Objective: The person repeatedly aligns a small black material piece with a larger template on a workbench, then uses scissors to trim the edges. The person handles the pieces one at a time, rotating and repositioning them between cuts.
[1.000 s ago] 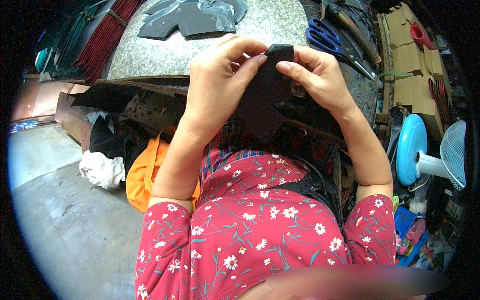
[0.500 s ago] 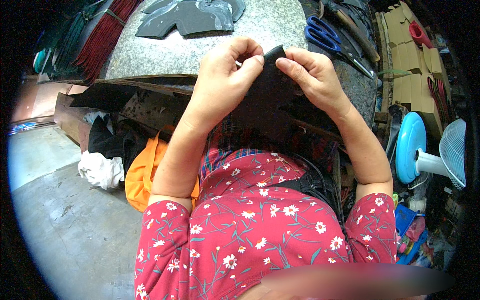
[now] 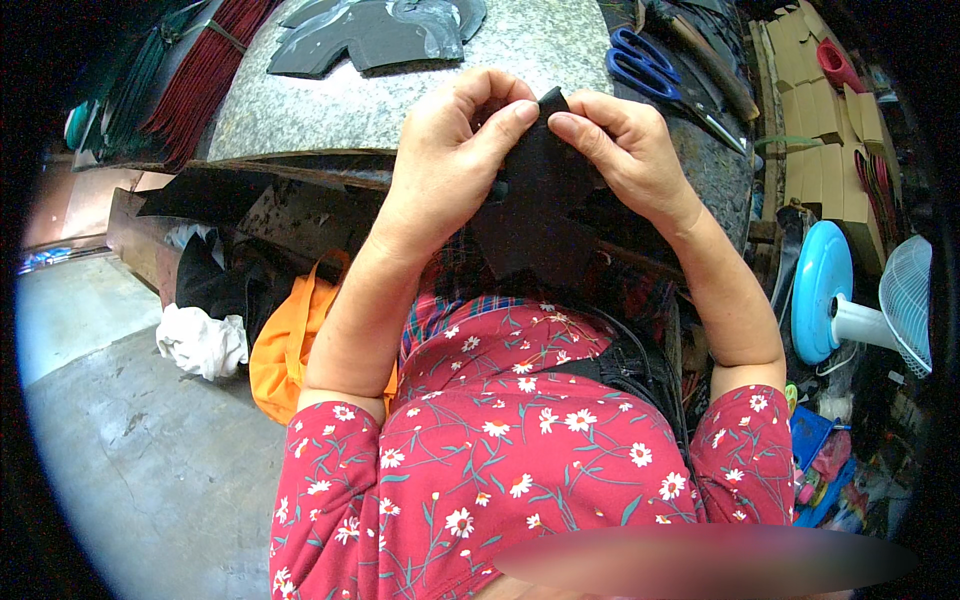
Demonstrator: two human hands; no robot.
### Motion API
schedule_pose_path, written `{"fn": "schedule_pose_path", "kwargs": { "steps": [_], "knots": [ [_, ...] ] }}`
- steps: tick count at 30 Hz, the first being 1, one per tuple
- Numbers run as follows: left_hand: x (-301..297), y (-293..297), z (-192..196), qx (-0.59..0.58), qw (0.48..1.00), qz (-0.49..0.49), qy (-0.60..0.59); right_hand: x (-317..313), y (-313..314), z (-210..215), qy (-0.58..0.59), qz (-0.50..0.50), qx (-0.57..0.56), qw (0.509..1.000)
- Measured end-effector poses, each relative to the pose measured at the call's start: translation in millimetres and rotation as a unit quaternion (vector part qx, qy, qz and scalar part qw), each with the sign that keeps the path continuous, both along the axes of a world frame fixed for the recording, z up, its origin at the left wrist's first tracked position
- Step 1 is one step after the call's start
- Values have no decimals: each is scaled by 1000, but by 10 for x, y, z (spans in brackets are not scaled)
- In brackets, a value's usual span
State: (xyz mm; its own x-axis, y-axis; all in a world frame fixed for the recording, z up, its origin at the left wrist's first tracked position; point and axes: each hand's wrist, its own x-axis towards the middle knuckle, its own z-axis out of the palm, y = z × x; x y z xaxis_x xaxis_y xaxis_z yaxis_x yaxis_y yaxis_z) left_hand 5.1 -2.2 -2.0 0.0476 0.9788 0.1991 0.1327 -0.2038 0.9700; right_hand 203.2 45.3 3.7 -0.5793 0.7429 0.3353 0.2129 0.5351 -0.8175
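Note:
My left hand (image 3: 455,150) and my right hand (image 3: 628,155) are raised close together at the near edge of a speckled stone slab (image 3: 300,120). Between them hangs a thin black piece of flexible material (image 3: 543,155), perhaps leather or fabric. Thumbs and fingers of both hands pinch its top edge, which stands up in a small folded tip. Its lower part fades into the dark below the table. Farther back on the slab lie dark grey curved cut pieces (image 3: 375,45) with whitish smears on them.
Blue-handled scissors (image 3: 645,68) and a wooden-handled tool (image 3: 715,65) lie right of the slab. Bundled red cords (image 3: 205,80) hang at far left. Beside my left arm are an orange bag (image 3: 290,350) and white cloth (image 3: 202,340); a blue-and-white fan (image 3: 822,290) stands at right.
My left hand's fingertips have shifted slightly right along the black piece's edge, closer to my right fingers. The folded tip sits slightly farther left. Both hands keep their pinch.

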Motion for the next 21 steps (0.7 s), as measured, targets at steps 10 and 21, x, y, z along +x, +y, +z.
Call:
{"fn": "schedule_pose_path", "kwargs": {
  "steps": [10,21],
  "knots": [
    [76,-9,48,126,984,76,96,17,20,4,-19,-2,26,999],
    [66,59,41,108,991,39,75,18,26,-38,-47,17,70,996]
  ]
}}
